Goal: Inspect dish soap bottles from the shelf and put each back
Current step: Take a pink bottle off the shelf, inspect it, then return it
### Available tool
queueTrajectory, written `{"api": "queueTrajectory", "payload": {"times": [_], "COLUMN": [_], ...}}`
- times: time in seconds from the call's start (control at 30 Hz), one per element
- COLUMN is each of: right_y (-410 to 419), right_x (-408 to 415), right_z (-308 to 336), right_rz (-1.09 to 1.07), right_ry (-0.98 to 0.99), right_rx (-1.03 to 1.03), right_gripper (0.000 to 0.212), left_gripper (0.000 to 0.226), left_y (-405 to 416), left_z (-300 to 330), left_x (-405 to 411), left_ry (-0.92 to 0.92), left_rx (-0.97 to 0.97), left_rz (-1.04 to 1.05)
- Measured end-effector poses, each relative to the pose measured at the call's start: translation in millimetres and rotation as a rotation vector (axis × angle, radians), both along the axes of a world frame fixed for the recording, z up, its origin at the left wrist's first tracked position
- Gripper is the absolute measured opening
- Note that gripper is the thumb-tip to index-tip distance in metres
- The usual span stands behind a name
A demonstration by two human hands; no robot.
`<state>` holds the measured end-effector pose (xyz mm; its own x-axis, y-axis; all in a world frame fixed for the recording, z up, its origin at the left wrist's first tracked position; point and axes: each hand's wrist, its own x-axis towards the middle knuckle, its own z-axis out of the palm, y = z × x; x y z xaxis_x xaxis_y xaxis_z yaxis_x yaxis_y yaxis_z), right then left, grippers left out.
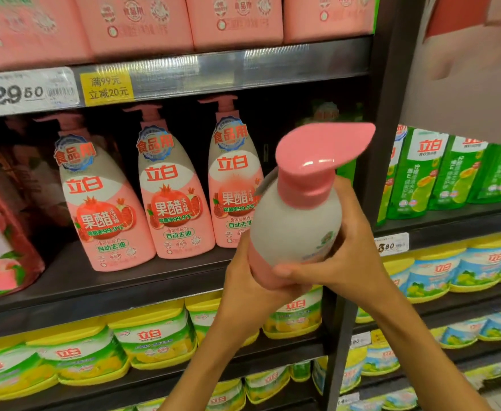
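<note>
bottle in hand: i'm seeing the pink dish soap bottle (295, 229) being held up in front of the shelf (142, 280), off it, tilted with its pump head (323, 155) leaning toward the camera and its spout pointing up-right.
left hand: my left hand (243, 287) is cupping the lower left side of the bottle from underneath, fingers wrapping behind it.
right hand: my right hand (335, 256) is gripping the right side, thumb lying across the pink bottom band, fingers curling around the back.
label: the side facing me is looking mostly plain white, so i'm not reading any label here.
shelf row: three matching pink bottles (172, 188) are standing upright on the shelf just left of the held one.
price tag: a tag (31, 90) reading 29.50 is sitting on the rail above them.
below: yellow and green packs (154, 339) are filling the lower shelf.
</note>
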<state>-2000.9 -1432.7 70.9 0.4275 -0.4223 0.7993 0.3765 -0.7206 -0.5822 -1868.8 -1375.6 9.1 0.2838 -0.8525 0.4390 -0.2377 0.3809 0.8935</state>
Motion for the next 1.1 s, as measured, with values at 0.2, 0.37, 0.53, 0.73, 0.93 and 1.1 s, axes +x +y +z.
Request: {"api": "queueTrajectory", "payload": {"times": [0.2,0.37,0.53,0.73,0.93,1.1], "right_y": [-16.6,-6.5,5.7,-6.2,-16.3,-10.1], "right_x": [-17.0,-0.3,14.2,9.9,21.2,27.1], "right_z": [33.8,38.6,30.2,29.7,28.5,26.8], "right_rz": [0.270,0.204,0.066,0.245,0.376,-0.030], "right_ry": [0.266,0.173,-0.006,0.039,0.014,-0.123], "right_rx": [0.049,0.270,0.505,0.608,0.659,0.607], "right_gripper": [0.077,0.046,0.053,0.092,0.071,0.070], "left_gripper": [0.084,0.091,0.078,0.051,0.042,0.084], "left_y": [12.4,16.7,8.0,2.7,-5.4,1.1], "left_z": [14.0,5.8,4.1,8.5,11.5,14.3], "left_x": [20.2,11.7,10.3,14.2,-1.2,-1.8], "left_ry": [-0.054,0.226,0.347,0.661,0.502,0.129], "left_rx": [0.044,0.050,0.029,0.079,0.105,-0.012], "left_rz": [-0.147,-0.251,-0.083,-0.324,-0.093,-0.044]}}
